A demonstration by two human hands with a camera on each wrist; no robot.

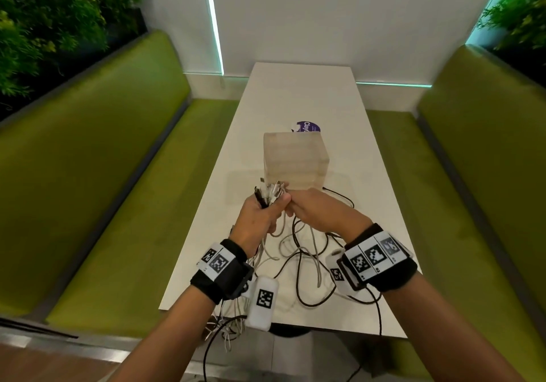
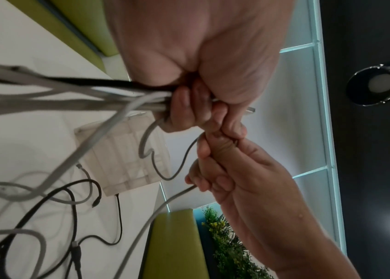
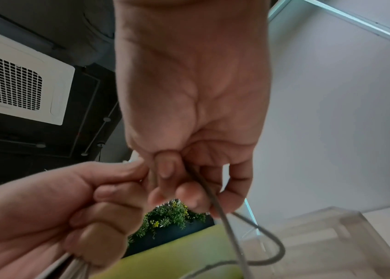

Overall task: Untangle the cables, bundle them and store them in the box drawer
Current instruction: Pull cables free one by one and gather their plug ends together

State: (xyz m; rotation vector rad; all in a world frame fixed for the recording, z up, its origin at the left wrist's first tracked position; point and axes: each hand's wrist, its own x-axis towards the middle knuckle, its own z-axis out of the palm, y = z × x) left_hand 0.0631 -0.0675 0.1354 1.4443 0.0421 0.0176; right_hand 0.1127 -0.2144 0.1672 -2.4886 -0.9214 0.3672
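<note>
My left hand (image 1: 263, 213) grips a bunch of white and black cable ends (image 1: 270, 194), plugs sticking up above the fist. In the left wrist view the left hand (image 2: 189, 105) has its fingers curled round several cables (image 2: 69, 94). My right hand (image 1: 307, 207) touches the left fist and pinches a grey cable (image 3: 215, 203) between curled fingers; the right hand (image 3: 184, 181) shows this in its wrist view. The rest of the cables (image 1: 304, 263) lie tangled on the white table (image 1: 298, 95) and hang over its near edge. A translucent box of drawers (image 1: 295, 160) stands just behind the hands.
A purple round sticker (image 1: 307, 127) lies on the table behind the box. Green bench seats (image 1: 124, 174) flank the table, the right bench (image 1: 472, 174) opposite. Plants (image 1: 44, 27) stand behind the left bench. A white wall closes the far end.
</note>
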